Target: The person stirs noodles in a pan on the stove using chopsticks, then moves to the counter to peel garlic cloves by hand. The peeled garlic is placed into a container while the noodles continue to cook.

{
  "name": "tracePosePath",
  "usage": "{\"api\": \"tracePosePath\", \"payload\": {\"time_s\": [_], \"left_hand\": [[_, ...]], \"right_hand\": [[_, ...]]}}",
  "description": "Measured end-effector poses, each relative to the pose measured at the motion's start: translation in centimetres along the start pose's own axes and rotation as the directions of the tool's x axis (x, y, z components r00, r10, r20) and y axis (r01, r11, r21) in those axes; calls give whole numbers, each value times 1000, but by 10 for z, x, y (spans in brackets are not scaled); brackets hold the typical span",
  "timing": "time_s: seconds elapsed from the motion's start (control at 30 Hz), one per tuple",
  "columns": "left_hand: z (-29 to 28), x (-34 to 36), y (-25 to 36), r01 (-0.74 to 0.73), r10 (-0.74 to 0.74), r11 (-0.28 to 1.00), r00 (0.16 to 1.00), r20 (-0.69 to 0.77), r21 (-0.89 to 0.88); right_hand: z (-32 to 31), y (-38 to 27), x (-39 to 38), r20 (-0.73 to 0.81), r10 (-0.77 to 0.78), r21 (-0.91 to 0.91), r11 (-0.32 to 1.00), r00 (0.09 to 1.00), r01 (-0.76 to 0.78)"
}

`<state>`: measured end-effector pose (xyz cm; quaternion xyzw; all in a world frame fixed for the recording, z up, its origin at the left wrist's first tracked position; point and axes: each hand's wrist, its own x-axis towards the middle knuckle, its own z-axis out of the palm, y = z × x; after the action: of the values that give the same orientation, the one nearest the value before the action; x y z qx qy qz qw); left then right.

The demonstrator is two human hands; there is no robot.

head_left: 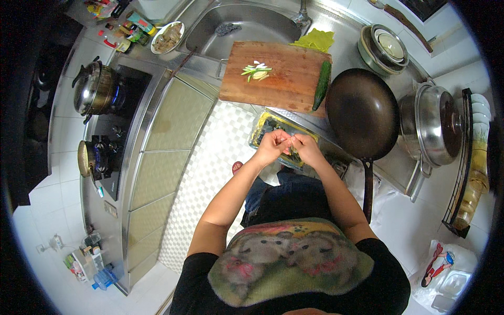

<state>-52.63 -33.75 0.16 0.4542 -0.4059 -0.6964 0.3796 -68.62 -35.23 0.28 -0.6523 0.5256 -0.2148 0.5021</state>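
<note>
Being pinched between both hands, a tiny, indistinct pale piece could be dropped into the yellow-rimmed bin below if grip is slackened.

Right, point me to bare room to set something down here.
On the chopping board, the wood between the chopped pieces and the cucumber is free. A smaller metal patch lies between the yellow cloth and stacked bowls. Crowded: right of the board, with the wok and steel pot; left of the sink, with bottles and a white dish.
</note>
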Motion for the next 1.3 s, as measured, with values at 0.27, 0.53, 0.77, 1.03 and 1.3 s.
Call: {"api": "tracePosePath", "payload": {"time_s": [0.27,0.53,0.77,1.03,1.3], "left_hand": [[3,-7,14,-134,131,981,991,32,143],[4,1,8,-235,242,962,970,-36,138],[-3,4,-15,-182,174,982,975,-138,-48],[-9,8,-26,-115,90,984,981,-173,-139],[1,6,-21,-80,57,993,970,-236,-89]], "right_hand": [[-11,-12,-7,357,207,725,553,911,-410],[-12,0,3,634,121,763,64,763,-644],[-6,10,6,430,298,756,396,852,-521],[10,16,10,25,408,531,768,913,-358],[14,4,10,-232,117,329,944,966,-36]]}}
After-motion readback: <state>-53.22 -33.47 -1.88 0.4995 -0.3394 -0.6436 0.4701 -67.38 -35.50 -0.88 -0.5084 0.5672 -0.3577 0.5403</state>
